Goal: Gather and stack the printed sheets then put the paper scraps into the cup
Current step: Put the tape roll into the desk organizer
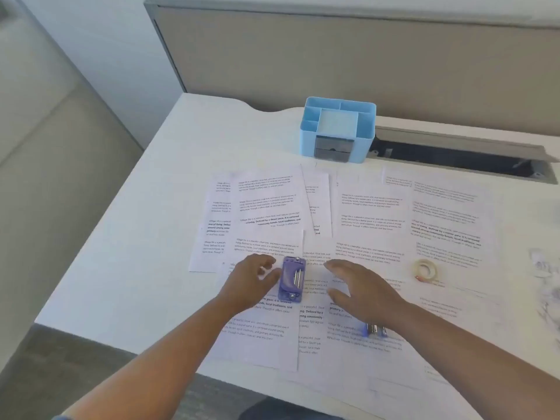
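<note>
My left hand [253, 281] curls around the purple stapler [292, 278], lifting it off the printed sheets [369, 213] fanned beyond my fingers so they can be stacked. My right hand [360, 287] hovers released, palm down, beside it. The blue organizer cup [338, 130] waits beyond both.
</note>
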A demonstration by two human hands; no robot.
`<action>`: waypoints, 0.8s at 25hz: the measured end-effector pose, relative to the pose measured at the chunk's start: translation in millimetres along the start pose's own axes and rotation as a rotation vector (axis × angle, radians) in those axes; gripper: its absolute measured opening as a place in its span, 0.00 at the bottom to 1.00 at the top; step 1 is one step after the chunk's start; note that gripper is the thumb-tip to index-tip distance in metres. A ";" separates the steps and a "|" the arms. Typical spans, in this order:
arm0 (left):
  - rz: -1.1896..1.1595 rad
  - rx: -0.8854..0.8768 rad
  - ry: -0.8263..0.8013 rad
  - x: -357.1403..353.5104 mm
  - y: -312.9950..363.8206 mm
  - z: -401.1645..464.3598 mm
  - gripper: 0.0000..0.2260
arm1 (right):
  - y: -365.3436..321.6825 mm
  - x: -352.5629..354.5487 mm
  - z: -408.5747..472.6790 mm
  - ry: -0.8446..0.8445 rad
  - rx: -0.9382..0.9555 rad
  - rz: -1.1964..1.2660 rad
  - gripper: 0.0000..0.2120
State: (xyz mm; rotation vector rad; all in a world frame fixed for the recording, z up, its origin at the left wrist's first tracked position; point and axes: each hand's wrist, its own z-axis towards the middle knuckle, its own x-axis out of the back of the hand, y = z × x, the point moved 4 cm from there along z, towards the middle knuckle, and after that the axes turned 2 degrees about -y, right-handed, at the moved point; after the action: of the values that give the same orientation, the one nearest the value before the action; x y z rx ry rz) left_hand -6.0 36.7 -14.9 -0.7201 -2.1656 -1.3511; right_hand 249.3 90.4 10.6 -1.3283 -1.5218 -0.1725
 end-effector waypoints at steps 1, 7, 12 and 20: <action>-0.074 0.054 -0.018 -3.3 3.6 -0.4 0.16 | 1.1 -1.1 4.6 -0.030 0.004 0.029 0.30; -0.160 0.187 -0.066 -18.2 16.5 -5.0 0.13 | 2.1 -5.9 19.6 -0.155 -0.002 0.136 0.32; -0.194 0.243 -0.061 -24.5 18.9 -3.6 0.16 | 2.4 -3.7 31.2 -0.209 -0.017 0.181 0.35; -0.388 0.049 -0.278 17.7 46.0 27.3 0.09 | -20.1 27.8 50.0 -0.127 -0.066 0.694 0.32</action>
State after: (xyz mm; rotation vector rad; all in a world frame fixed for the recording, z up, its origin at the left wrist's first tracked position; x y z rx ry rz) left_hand 7.7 81.8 15.9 -0.5086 -2.6559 -1.4463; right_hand 208.8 134.5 20.0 -1.8669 -1.0796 0.3096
